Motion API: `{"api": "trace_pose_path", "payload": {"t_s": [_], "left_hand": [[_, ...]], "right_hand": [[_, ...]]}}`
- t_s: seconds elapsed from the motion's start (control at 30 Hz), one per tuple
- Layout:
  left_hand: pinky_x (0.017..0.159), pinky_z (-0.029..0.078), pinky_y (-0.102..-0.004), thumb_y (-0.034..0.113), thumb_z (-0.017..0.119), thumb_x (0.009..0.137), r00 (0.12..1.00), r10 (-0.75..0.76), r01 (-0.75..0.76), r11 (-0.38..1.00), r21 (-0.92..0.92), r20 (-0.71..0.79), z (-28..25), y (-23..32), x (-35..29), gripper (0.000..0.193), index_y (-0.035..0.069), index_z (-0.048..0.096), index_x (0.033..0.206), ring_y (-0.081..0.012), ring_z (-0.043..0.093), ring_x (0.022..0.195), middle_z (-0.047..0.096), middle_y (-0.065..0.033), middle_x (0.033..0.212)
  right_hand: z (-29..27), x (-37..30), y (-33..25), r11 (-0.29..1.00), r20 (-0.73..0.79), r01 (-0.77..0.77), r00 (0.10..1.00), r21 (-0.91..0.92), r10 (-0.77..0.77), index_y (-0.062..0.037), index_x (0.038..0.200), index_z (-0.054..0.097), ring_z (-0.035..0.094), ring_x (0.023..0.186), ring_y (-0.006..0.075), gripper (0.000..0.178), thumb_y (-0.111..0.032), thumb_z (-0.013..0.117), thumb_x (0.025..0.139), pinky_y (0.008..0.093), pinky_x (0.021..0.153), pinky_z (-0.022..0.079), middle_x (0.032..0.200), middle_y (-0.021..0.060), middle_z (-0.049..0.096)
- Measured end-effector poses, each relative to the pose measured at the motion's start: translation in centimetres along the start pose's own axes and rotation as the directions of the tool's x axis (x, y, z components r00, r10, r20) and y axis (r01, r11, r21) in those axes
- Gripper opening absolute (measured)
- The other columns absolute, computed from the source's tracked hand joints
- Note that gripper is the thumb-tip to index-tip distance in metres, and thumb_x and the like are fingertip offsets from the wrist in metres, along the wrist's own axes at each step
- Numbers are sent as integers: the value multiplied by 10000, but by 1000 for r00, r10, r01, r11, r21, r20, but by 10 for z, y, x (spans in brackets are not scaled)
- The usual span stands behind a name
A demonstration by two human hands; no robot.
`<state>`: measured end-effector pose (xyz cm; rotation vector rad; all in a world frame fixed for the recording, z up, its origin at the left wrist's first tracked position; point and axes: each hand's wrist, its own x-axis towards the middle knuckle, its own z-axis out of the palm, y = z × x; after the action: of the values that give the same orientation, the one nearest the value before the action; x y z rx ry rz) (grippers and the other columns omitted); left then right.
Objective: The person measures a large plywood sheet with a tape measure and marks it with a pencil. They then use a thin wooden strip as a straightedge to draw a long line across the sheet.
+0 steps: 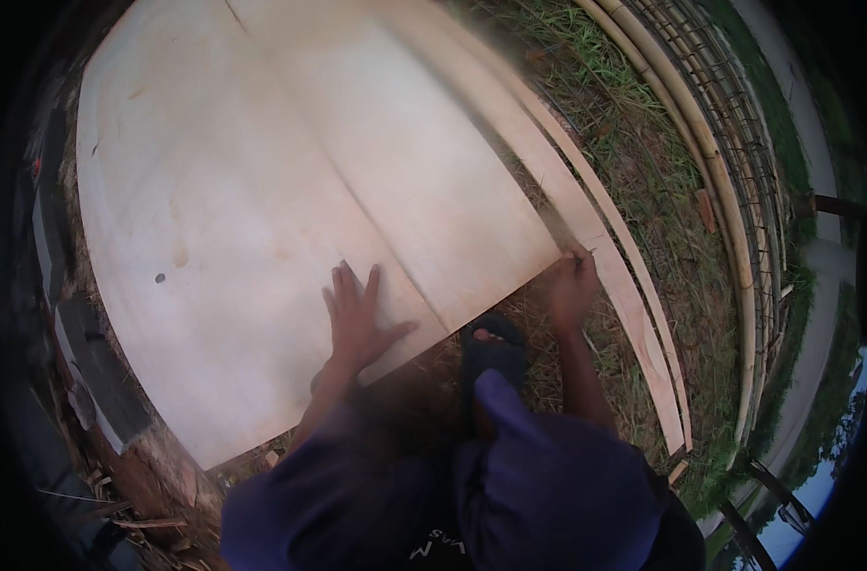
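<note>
A large pale plywood sheet lies in front of me, with a long dark line or seam running lengthwise down it. My left hand rests flat on it near the close edge, fingers spread, just left of that line. At the near right corner of the right-hand plywood part is my right hand, its fingers closed together. Something small and thin seems to stick out at its fingertips, too small to name. Whether those fingers also grip the corner, I cannot tell.
Two narrow curved-looking wood strips lie along the right side on grass. Beyond them are bamboo poles and a wire-mesh bundle. Dark grey blocks and wood scraps lie at left. My sandalled foot stands by the near edge.
</note>
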<state>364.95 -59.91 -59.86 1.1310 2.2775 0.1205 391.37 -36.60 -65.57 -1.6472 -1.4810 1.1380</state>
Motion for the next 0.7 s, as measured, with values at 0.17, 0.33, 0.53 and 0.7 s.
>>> {"api": "trace_pose_path", "payload": {"t_s": [0.17, 0.33, 0.53, 0.7], "left_hand": [[1156, 143, -715, 626, 756, 774, 978, -50, 31, 995, -96, -201, 9, 4, 0, 976, 217, 364, 1569, -543, 50, 1505, 81, -320, 1633], [1166, 144, -709, 598, 764, 794, 998, 55, -53, 998, 36, -35, 0, 28, 6, 853, 240, 470, 1511, -528, 1, 1516, 85, -254, 1660], [1189, 189, -657, 540, 789, 794, 992, 118, -118, 993, 5, -47, -3, 19, 4, 764, 198, 555, 1436, -526, 44, 1514, 125, -256, 1650], [1204, 251, -584, 462, 850, 756, 978, 178, -192, 973, -131, -108, 5, 11, 6, 775, 163, 571, 1414, -525, 64, 1512, 127, -278, 1640]], "right_hand": [[2, -7, -15, 958, 22, 116, 993, -261, -115, 14, 1231, 621, 615, 1007, 212, 290, -140, 630, 985, 354, 844, 521, 1158, 128, 639], [4, -15, -26, 956, 72, 136, 990, -259, -121, 14, 1245, 606, 599, 1112, 250, 345, -155, 674, 952, 366, 877, 514, 1217, 149, 618], [2, -7, -5, 943, 76, 202, 979, -266, -189, 17, 1244, 599, 578, 1149, 315, 360, -138, 687, 932, 436, 1017, 444, 1210, 171, 611], [3, -8, -10, 951, 83, 209, 977, -227, -195, 23, 1244, 593, 567, 1168, 324, 375, -121, 698, 914, 443, 1033, 430, 1210, 173, 611]]}}
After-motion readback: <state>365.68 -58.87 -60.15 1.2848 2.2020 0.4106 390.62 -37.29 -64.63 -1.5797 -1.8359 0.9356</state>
